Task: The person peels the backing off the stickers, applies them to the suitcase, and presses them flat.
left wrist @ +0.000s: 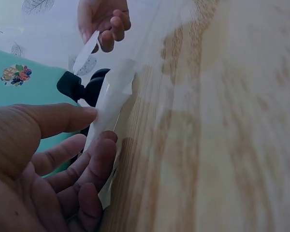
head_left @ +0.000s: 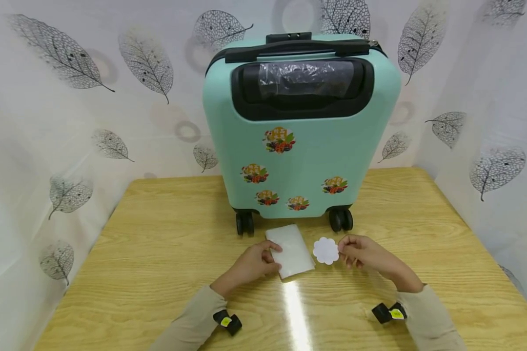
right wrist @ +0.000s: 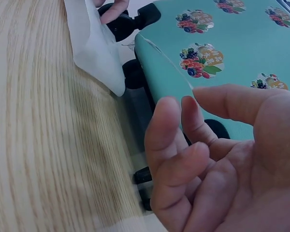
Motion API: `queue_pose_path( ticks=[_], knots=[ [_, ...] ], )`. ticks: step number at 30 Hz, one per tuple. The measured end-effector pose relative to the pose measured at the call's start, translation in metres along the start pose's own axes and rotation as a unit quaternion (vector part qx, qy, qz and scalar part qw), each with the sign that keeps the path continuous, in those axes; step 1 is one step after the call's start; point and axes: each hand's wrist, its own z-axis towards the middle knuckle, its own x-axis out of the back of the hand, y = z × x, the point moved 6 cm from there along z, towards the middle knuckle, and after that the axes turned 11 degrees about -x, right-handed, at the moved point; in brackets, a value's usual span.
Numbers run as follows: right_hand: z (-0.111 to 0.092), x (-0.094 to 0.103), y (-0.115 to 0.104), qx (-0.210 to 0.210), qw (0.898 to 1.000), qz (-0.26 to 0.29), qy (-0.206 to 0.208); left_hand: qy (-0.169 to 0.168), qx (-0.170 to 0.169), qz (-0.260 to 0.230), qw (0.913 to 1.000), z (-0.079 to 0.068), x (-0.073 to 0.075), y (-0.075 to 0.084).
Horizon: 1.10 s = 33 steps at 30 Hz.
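Note:
My left hand pinches the left edge of a white, slightly glossy rectangular packet low over the table. In the left wrist view the packet shows edge-on, its side between the thumb and fingers. My right hand holds a small white scalloped sticker by its right edge, between thumb and index finger. Seen from the right wrist, that sticker is a thin edge, while the other fingers curl loosely. Behind both hands stands an upright mint-green suitcase with several round fruit-print stickers on its face.
The suitcase's black wheels rest on the wooden table, just behind the packet and the white sticker. A leaf-patterned curtain encloses the back and sides. Clear plastic film covers the suitcase's recessed handle.

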Motion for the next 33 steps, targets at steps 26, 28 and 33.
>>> queue_pose_path(
  ticks=[26,28,33],
  knots=[
    [-0.002,0.002,-0.009,0.033,0.999,0.007,0.022,0.043,-0.030,-0.010,0.9985,-0.002,0.017,0.030],
    [-0.002,0.001,-0.011,0.036,0.999,0.008,0.027,0.046,-0.036,-0.014,0.9982,-0.002,0.018,0.035],
    [-0.002,0.001,-0.016,0.034,0.998,0.010,0.042,0.044,-0.054,-0.015,0.9975,0.003,0.018,0.045]
  ],
)
